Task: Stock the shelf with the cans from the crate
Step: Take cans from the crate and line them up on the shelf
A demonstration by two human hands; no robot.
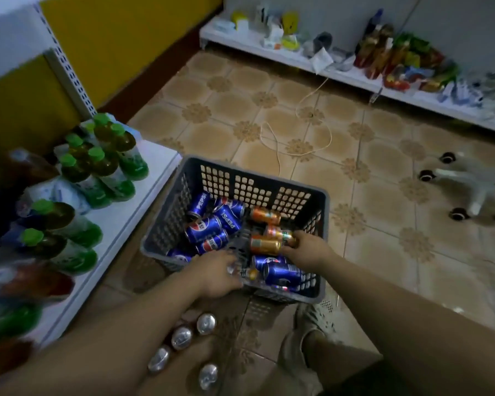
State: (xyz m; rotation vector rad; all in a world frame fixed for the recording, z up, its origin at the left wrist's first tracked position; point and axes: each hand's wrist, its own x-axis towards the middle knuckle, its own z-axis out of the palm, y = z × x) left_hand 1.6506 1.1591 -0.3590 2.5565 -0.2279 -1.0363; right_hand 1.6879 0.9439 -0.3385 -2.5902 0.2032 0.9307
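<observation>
Nearest to me, at six o'clock, four upright cans [181,337] stand on the tiled floor [363,247], and the left forearm crosses just above them. A shoe [315,318] sits at five o'clock, just beside the near wall of the grey crate [235,178]. The crate rests on the floor in the middle of my view, right against the front edge of the white shelf [126,212] at nine o'clock. The left hand [215,275] reaches over the crate's near rim onto a blurred small can [247,272]; I cannot tell whether its fingers have closed on it. The right hand [306,247] is deeper in, fingers curled round the ends of two orange cans [266,245] lying side by side. Blue cans [206,232] lie jumbled on the crate's left side and beneath the right wrist. On the shelf, green-capped bottles [97,164] crowd the back and middle, leaving only a bare front strip. Beyond the crate a pale cable [297,132] loops over the tiles at twelve o'clock, a chair base [469,181] on castors stands at three, and a far shelf [352,77] of packets runs along the wall at one.
</observation>
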